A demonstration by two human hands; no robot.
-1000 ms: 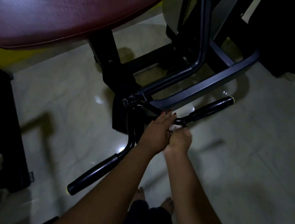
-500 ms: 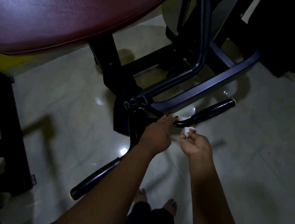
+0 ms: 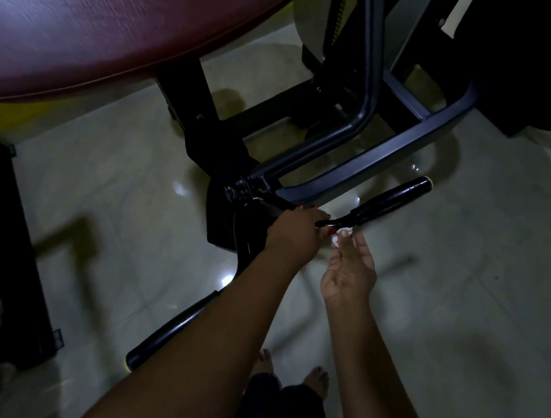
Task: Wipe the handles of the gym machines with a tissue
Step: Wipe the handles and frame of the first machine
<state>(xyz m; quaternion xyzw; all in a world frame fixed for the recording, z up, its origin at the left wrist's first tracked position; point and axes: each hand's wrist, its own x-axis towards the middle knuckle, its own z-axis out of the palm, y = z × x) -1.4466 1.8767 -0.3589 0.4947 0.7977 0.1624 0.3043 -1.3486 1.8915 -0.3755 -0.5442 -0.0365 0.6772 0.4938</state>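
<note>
A black gym machine has a bent bar with two black foam handles: the upper handle [image 3: 390,198] points right, and the lower handle [image 3: 172,336] points down-left, partly hidden by my left forearm. My left hand [image 3: 293,233] is closed around the bare bar at the bend between them. My right hand [image 3: 350,270] is turned palm up just below the bar. Its fingertips pinch a small crumpled white tissue [image 3: 340,238] against the underside of the bar, at the inner end of the upper handle.
A maroon padded seat [image 3: 117,25] overhangs the upper left. The machine's black frame [image 3: 386,164] runs behind the handles. Another black stand [image 3: 3,253] is at the left edge. The tiled floor [image 3: 457,305] is glossy, and my bare feet [image 3: 287,371] are below.
My right hand pulled away from my left hand with the tissue, turned palm up and brought the tissue up under the bar. My left hand stayed on the bar.
</note>
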